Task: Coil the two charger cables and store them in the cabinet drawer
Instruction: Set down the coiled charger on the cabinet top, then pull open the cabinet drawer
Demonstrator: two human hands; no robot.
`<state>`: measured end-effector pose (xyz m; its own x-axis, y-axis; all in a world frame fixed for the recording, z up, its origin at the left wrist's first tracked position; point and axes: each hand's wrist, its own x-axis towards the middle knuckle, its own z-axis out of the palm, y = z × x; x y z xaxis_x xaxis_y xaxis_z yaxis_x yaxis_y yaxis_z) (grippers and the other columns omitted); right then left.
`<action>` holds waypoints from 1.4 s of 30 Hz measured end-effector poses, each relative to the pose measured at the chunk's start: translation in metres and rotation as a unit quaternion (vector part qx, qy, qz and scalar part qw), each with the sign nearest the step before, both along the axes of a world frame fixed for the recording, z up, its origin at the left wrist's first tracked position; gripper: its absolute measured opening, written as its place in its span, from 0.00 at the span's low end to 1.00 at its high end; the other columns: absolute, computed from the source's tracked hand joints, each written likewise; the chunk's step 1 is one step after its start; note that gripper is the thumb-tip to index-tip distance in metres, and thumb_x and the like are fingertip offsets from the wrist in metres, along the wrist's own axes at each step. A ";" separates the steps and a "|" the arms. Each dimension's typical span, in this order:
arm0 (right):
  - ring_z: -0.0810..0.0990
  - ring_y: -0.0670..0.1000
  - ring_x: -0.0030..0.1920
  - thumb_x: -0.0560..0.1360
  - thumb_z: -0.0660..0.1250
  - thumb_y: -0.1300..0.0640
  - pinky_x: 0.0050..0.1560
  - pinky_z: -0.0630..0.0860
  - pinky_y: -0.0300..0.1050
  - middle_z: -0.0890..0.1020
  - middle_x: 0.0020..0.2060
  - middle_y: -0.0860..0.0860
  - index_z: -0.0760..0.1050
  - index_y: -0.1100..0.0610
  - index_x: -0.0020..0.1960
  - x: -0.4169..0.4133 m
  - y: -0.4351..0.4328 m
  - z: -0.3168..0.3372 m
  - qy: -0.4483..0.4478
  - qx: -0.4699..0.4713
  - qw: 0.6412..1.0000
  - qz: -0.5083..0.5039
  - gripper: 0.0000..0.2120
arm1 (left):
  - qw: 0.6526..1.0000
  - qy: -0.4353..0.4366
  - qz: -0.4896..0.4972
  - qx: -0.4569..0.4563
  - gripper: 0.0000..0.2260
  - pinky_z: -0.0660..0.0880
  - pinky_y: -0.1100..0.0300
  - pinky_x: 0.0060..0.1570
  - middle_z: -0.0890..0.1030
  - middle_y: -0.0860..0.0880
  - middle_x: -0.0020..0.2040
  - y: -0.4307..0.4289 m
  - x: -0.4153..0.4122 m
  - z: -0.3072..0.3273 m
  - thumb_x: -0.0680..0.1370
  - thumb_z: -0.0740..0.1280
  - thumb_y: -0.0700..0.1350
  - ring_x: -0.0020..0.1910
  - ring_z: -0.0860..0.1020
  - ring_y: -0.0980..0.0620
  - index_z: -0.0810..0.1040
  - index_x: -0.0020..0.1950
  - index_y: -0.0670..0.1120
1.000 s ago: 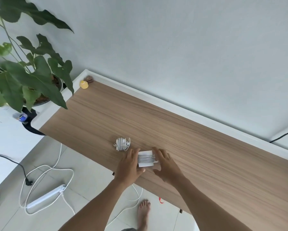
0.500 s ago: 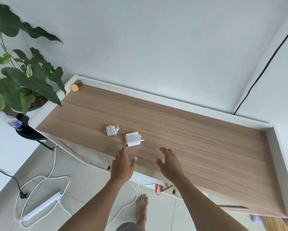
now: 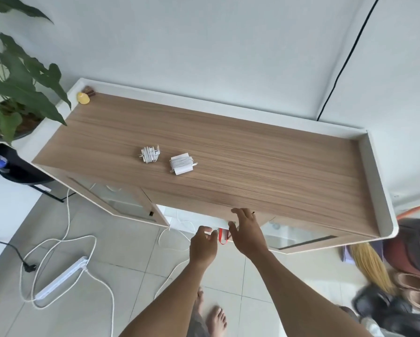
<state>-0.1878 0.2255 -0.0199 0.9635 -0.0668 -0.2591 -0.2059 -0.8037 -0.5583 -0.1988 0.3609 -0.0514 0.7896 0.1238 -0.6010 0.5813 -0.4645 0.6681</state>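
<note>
Mid-frame, bare coil [image 3: 150, 153] and adapter coil [image 3: 181, 163] are seen on the cabinet top [image 3: 265, 152]; left hand [image 3: 203, 246] and right hand [image 3: 247, 234] are placed at its front.

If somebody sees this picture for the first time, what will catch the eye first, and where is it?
Two white cable coils lie apart on the wooden cabinet top: a small coil and, to its right, a coil wound on a charger. At the cabinet's front edge the left hand and right hand reach in, a red strap between them. A leafy plant fills the far left.
</note>
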 end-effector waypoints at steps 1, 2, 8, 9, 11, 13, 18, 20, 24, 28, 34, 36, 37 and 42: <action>0.67 0.53 0.67 0.79 0.61 0.55 0.66 0.67 0.47 0.70 0.66 0.50 0.68 0.55 0.69 0.000 0.002 0.000 -0.006 -0.006 1.000 0.002 0.19 | 1.000 0.010 0.003 -0.001 0.12 0.74 0.55 0.55 0.82 0.44 0.52 0.005 -0.002 -0.005 0.80 0.62 0.49 0.54 0.79 0.45 0.76 0.59 0.45; 0.66 0.52 0.68 0.79 0.61 0.56 0.67 0.67 0.47 0.69 0.67 0.50 0.67 0.55 0.69 0.002 0.006 -0.003 -0.008 -0.016 1.000 0.004 0.20 | 1.000 0.023 0.006 -0.002 0.12 0.74 0.55 0.55 0.81 0.45 0.53 0.010 -0.001 -0.014 0.80 0.62 0.50 0.54 0.79 0.44 0.76 0.59 0.44; 0.62 0.54 0.72 0.78 0.61 0.57 0.71 0.63 0.49 0.64 0.72 0.52 0.60 0.55 0.73 0.027 0.032 -0.016 -0.025 -0.077 0.996 0.044 0.25 | 0.996 0.083 0.023 -0.034 0.12 0.77 0.49 0.55 0.84 0.45 0.52 0.032 0.029 -0.066 0.77 0.61 0.55 0.50 0.82 0.43 0.75 0.54 0.49; 0.61 0.55 0.73 0.78 0.61 0.57 0.72 0.61 0.49 0.64 0.72 0.52 0.59 0.56 0.74 0.033 0.037 -0.019 -0.024 -0.082 0.995 0.045 0.25 | 0.995 0.091 0.023 -0.039 0.14 0.77 0.48 0.55 0.84 0.45 0.51 0.034 0.035 -0.076 0.75 0.60 0.57 0.50 0.82 0.43 0.75 0.53 0.50; 0.59 0.55 0.74 0.78 0.61 0.56 0.74 0.58 0.49 0.62 0.74 0.53 0.58 0.57 0.75 0.042 0.046 -0.024 -0.012 -0.082 0.996 0.040 0.26 | 0.993 0.103 0.025 -0.047 0.19 0.77 0.46 0.55 0.84 0.45 0.51 0.036 0.047 -0.097 0.72 0.58 0.60 0.51 0.82 0.42 0.75 0.53 0.50; 0.59 0.55 0.74 0.78 0.62 0.55 0.75 0.57 0.50 0.62 0.74 0.53 0.59 0.57 0.75 0.045 0.050 -0.027 -0.006 -0.091 0.995 0.039 0.27 | 0.990 0.124 0.028 -0.054 0.22 0.77 0.46 0.56 0.84 0.45 0.52 0.037 0.057 -0.118 0.70 0.57 0.62 0.52 0.82 0.42 0.76 0.54 0.49; 0.60 0.57 0.73 0.75 0.66 0.55 0.74 0.58 0.54 0.64 0.73 0.54 0.63 0.58 0.73 0.044 0.063 -0.037 -0.003 -0.086 0.996 -0.001 0.28 | 0.971 0.185 0.091 -0.119 0.27 0.78 0.51 0.54 0.84 0.44 0.49 0.037 0.074 -0.134 0.70 0.56 0.65 0.52 0.82 0.41 0.74 0.58 0.47; 0.60 0.57 0.73 0.75 0.65 0.57 0.75 0.57 0.55 0.64 0.73 0.54 0.63 0.59 0.72 0.045 0.067 -0.039 -0.007 -0.084 0.996 -0.014 0.27 | 0.953 0.206 0.145 -0.166 0.20 0.75 0.56 0.42 0.80 0.45 0.44 0.034 0.085 -0.103 0.80 0.54 0.58 0.42 0.81 0.44 0.72 0.60 0.45; 0.61 0.56 0.73 0.74 0.64 0.61 0.75 0.58 0.55 0.66 0.72 0.55 0.65 0.60 0.72 0.044 0.072 -0.044 -0.039 -0.104 0.993 -0.035 0.26 | 0.867 0.244 0.322 -0.291 0.26 0.74 0.49 0.55 0.75 0.42 0.64 0.033 0.110 -0.104 0.82 0.48 0.60 0.60 0.77 0.43 0.63 0.74 0.46; 0.60 0.54 0.74 0.74 0.64 0.62 0.74 0.60 0.56 0.67 0.72 0.54 0.64 0.60 0.72 0.040 0.079 -0.053 -0.053 -0.105 0.991 -0.058 0.27 | 0.765 0.240 0.448 -0.397 0.31 0.73 0.47 0.60 0.72 0.44 0.69 0.039 0.131 -0.114 0.78 0.52 0.66 0.67 0.72 0.44 0.65 0.74 0.49; 0.48 0.50 0.78 0.76 0.61 0.62 0.74 0.61 0.51 0.55 0.77 0.50 0.55 0.57 0.77 0.035 0.081 -0.052 -0.008 -0.079 0.995 -0.056 0.31 | 0.677 0.212 0.524 -0.472 0.31 0.68 0.46 0.65 0.72 0.47 0.70 0.052 0.142 -0.136 0.75 0.54 0.69 0.69 0.70 0.43 0.71 0.69 0.51; 0.49 0.50 0.78 0.76 0.61 0.62 0.74 0.60 0.53 0.55 0.77 0.51 0.55 0.57 0.77 0.036 0.081 -0.052 -0.008 -0.084 0.995 -0.052 0.31 | 0.667 0.218 0.525 -0.481 0.30 0.69 0.46 0.63 0.72 0.46 0.68 0.056 0.144 -0.140 0.74 0.56 0.69 0.67 0.72 0.42 0.72 0.67 0.50; 0.49 0.51 0.78 0.76 0.61 0.61 0.74 0.60 0.53 0.54 0.77 0.51 0.55 0.57 0.77 0.036 0.080 -0.052 -0.005 -0.087 0.995 -0.051 0.31 | 0.669 0.218 0.523 -0.482 0.30 0.70 0.46 0.63 0.73 0.45 0.68 0.058 0.142 -0.140 0.75 0.56 0.69 0.66 0.73 0.42 0.72 0.67 0.49; 0.48 0.52 0.78 0.75 0.63 0.62 0.69 0.69 0.51 0.45 0.78 0.50 0.51 0.52 0.77 0.025 0.085 -0.057 0.005 -0.093 0.995 -0.043 0.35 | 0.717 0.218 0.480 -0.456 0.31 0.70 0.47 0.65 0.73 0.44 0.68 0.070 0.118 -0.133 0.77 0.54 0.67 0.67 0.72 0.41 0.70 0.70 0.46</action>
<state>-0.1630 0.3102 -0.0769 0.9492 -0.1978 -0.2446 -0.2843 -0.8721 -0.3983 -0.0809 0.4304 -0.1843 0.3158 -0.1172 -0.9416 0.5879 0.8031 0.0972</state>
